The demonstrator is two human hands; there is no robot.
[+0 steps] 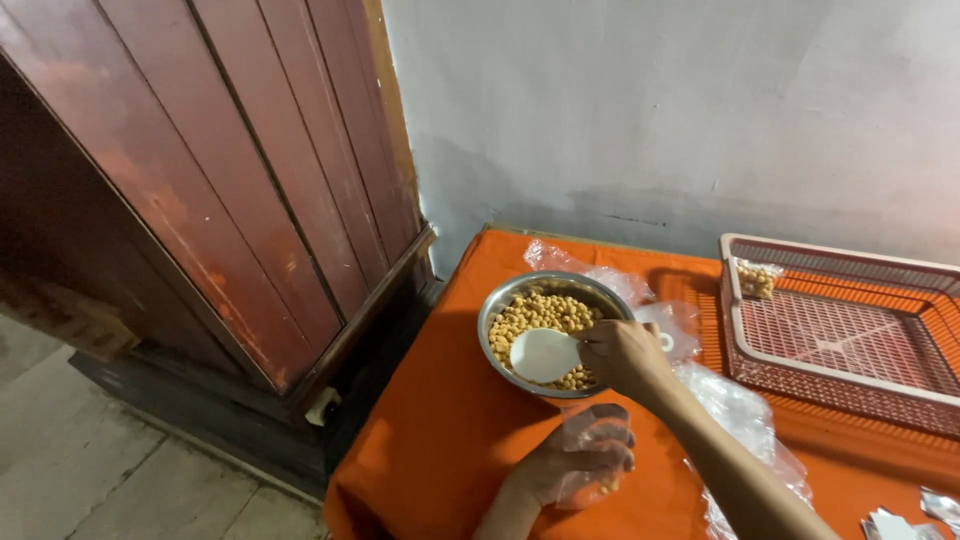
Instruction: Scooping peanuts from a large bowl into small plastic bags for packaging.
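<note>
A round steel bowl [500, 305] full of small yellow-brown snack balls [540, 312] stands on an orange table [440, 420]. My right hand [625, 355] holds a white spoon [543, 355] by its handle, the scoop lying over the near side of the bowl. Below it, my left hand [575, 460] grips a small clear plastic bag [590, 470] just in front of the bowl; a few balls seem to sit inside it.
A pink mesh tray [830, 375] at the right holds one filled small bag [757, 277] in its far corner. Loose clear plastic bags [740, 410] lie between bowl and tray. A dark red wooden door [230, 180] stands left; the table edge drops to a concrete floor.
</note>
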